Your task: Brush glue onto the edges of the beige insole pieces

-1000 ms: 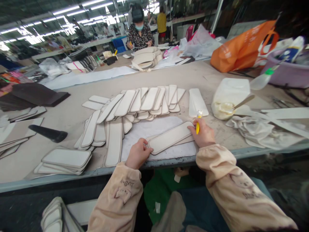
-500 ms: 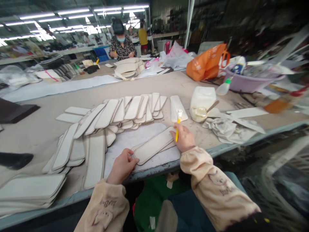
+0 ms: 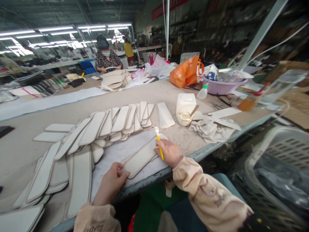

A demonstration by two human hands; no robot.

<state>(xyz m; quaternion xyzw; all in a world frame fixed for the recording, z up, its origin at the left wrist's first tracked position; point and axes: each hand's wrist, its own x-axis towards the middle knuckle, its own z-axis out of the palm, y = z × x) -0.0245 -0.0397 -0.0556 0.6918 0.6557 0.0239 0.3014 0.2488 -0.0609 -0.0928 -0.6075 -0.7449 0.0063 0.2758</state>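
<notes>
My right hand is closed round a yellow-handled brush, its white-coated tip up over the far end of a pale rounded strip. At the strip's near left end, my left hand pinches the edge between thumb and fingers. More strips lie beneath it on a white sheet. A spread pile of similar strips covers the table to the left. Beyond my right hand lie a narrow white stack and a white plastic container with an open, smeared mouth.
Crumpled cloth lies right of the container. Farther back are an orange bag, a purple basin and a squeeze bottle. A plastic basket stands at the right. A person works across the table.
The view has turned right, so the scene sits farther left. The brush tip has gone from in front of the narrow white stack to the held strip's far end. My left hand keeps its pinch.
</notes>
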